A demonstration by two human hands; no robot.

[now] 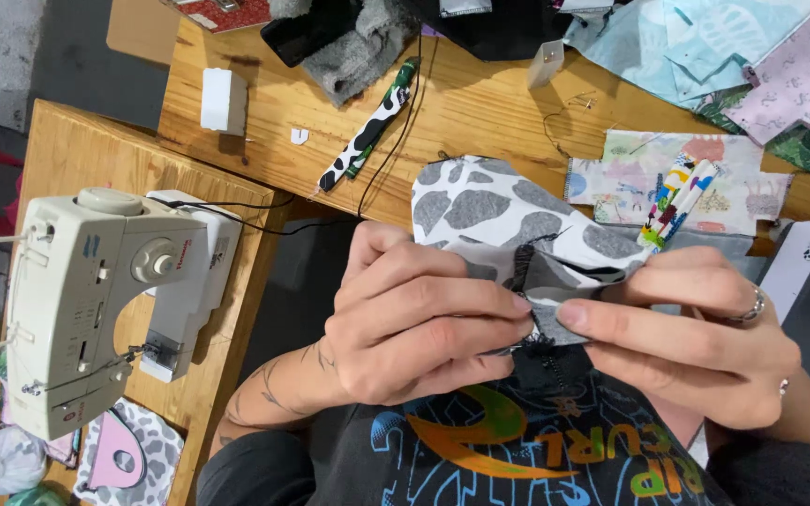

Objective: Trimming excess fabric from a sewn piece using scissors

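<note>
Hands meet at the centre of the frame over a piece of white fabric with grey blotches (499,220), which they hold up in front of the person's chest. The left hand (414,323) has its fingers curled and pressed together, pinching the fabric's dark-stitched lower edge. The right hand (696,333), rings on two fingers, pinches the same edge from the other side, its fingertips almost touching the left's.

A cream sewing machine (96,300) stands on a small wooden table (77,150) at the left of the frame. On the larger wooden table (480,94) across the top lie a cow-patterned pen (367,131), a small white box (222,100), a pastel printed patch (644,178) and, in the upper right, a heap of printed cloths (752,56). No container shows its contents clearly.
</note>
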